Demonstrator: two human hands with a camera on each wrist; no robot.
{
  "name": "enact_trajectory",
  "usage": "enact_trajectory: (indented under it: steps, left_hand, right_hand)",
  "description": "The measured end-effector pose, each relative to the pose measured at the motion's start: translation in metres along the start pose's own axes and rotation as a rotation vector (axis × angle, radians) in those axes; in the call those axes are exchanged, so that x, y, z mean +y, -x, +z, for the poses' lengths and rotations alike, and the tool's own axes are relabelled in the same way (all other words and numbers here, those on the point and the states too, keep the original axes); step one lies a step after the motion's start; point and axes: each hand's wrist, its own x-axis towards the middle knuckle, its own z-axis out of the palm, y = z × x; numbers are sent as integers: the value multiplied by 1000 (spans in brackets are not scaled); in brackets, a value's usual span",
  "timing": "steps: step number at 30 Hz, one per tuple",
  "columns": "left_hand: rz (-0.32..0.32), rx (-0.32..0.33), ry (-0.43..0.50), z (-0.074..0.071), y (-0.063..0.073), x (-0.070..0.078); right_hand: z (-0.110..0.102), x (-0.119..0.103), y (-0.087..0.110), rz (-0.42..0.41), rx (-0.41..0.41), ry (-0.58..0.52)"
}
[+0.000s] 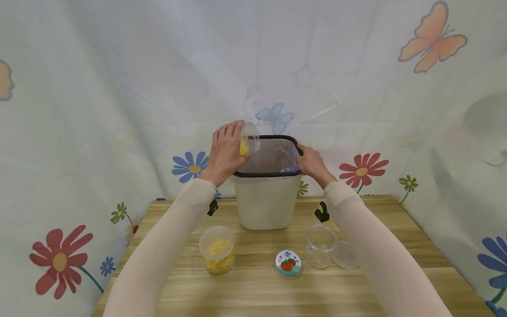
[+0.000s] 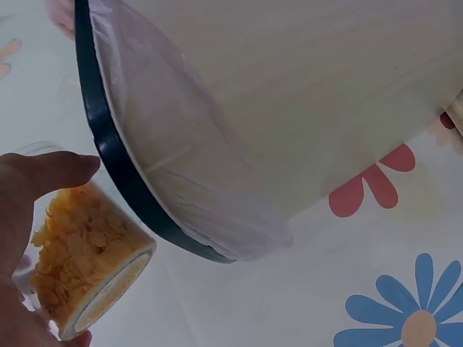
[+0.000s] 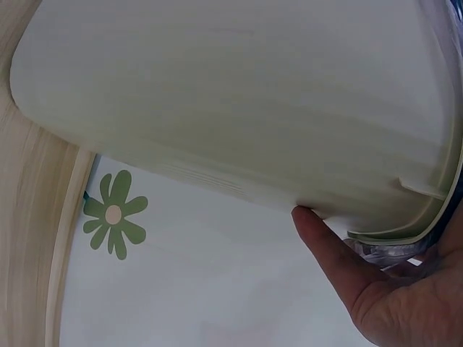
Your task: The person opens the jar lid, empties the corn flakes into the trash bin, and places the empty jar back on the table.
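Two hands, three see-through tubs, two round discs and one bin on show! Sweeping from the left: one big red flower [image 1: 59, 263] printed on the pale backdrop [image 1: 119, 53], then over the wood-grain table [image 1: 253, 293] to one standing tub [image 1: 218, 259], part-filled with yellow bits. Up and across to one left hand [image 1: 227, 149], fingers curled snugly round one tilted tub [image 1: 250, 137], right up at the left side of one bin [image 1: 267, 202]. Down in front of the bin, one tomato-print disc [image 1: 288, 263], picture side up. Rightward again to one right hand [image 1: 313, 163], gripping the bin's right side, fingers at the rim, thumb stretched along the outer wall in the right wrist view. Nearer, one more see-through tub [image 1: 317, 246], and just beside it one plain disc [image 1: 344, 255], partly covered by the right sleeve [image 1: 376, 251].

Now for the looks! First the tilted tub: transparent, round-based, leaning over, a heap of golden flakes [image 2: 83, 235] clearly visible through its wall. Then the bin: cream, upright on the table, narrowing toward its base, topped by a dark rim [image 1: 267, 175], lined with a thin, purplish, crinkled bag [image 1: 273, 154] folded over the edge and showing below it outside.
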Motion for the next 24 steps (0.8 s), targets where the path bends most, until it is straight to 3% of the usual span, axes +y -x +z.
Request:
enact_trajectory:
  steps: [24]
  left_hand:
    - [12,-5,-100,18,-5,-9]
  right_hand:
    - [7,-4,0,45,-12,-53]
